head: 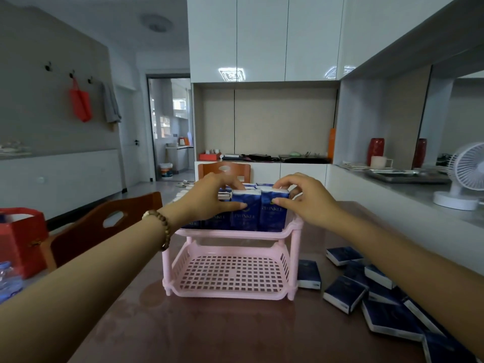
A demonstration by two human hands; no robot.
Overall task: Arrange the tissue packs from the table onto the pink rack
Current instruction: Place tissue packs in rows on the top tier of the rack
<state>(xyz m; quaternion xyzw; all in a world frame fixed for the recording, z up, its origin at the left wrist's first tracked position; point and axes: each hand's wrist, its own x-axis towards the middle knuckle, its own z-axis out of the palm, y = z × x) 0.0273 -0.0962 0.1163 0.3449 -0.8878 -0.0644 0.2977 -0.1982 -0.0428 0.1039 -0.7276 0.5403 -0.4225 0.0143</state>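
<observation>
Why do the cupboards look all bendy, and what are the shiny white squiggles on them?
Head view: the wide lens bends straight lines near the edges, so the cupboards seem to lean. Head view: the squiggles are glare, probably a light mirrored in their glossy fronts. Head view: the writing on the packs is slightly blurry.
</observation>
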